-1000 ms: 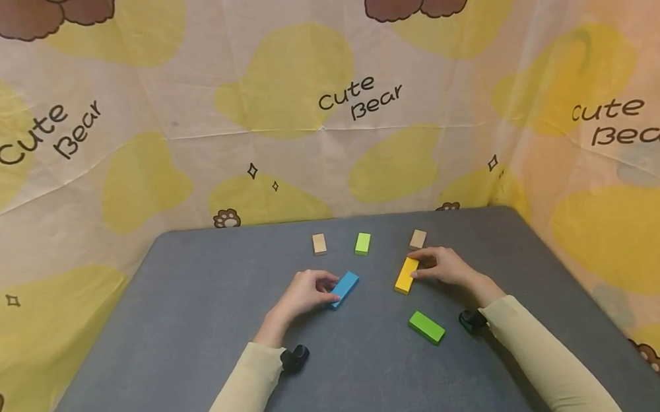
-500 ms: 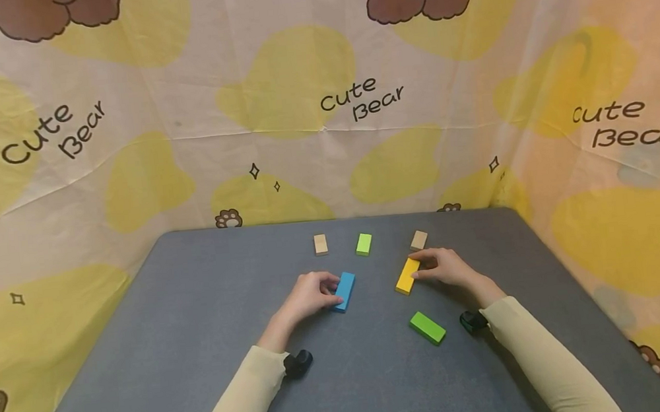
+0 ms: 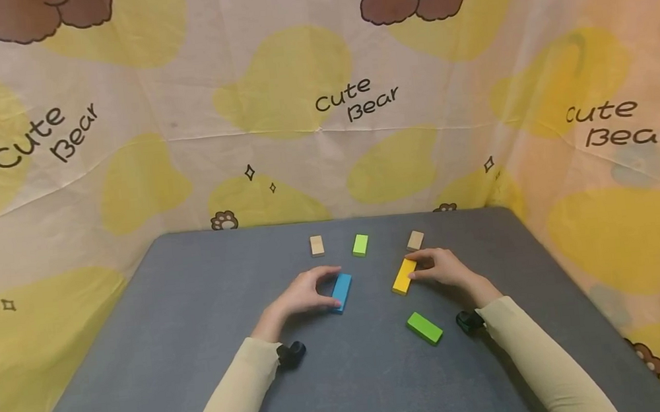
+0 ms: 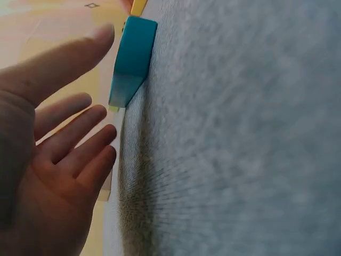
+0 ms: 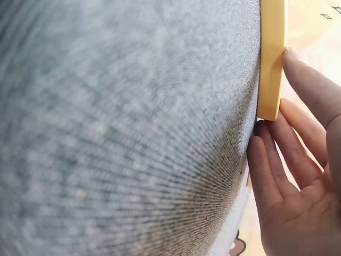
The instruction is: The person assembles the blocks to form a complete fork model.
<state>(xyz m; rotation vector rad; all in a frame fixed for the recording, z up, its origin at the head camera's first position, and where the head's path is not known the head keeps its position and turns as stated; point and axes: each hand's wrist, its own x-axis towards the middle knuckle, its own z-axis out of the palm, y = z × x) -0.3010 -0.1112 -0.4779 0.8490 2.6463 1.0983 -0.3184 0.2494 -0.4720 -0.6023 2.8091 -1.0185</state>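
A blue block [image 3: 341,292] lies flat near the middle of the grey table, angled away from me. My left hand [image 3: 305,294] is beside its left side, thumb and fingers spread apart. In the left wrist view, a gap shows between the thumb [image 4: 98,40] and the blue block [image 4: 136,50], and the fingers are nearly straight. To the right, a yellow block [image 3: 402,278] lies at a similar slant. My right hand [image 3: 446,271] holds its far part between thumb and forefinger. In the right wrist view, the thumb tip touches the yellow block [image 5: 273,64], with fingers near its end.
Along the back of the grey table [image 3: 201,351] lie a small wooden block [image 3: 317,245], a light green block [image 3: 360,245] and another wooden block [image 3: 415,240]. A green block [image 3: 424,328] lies in front of the yellow one. A patterned cloth [image 3: 272,105] hangs behind.
The blue block has turned to point more straight away from me. My left fingers have then spread off it. The right hand and yellow block have stayed nearly still.
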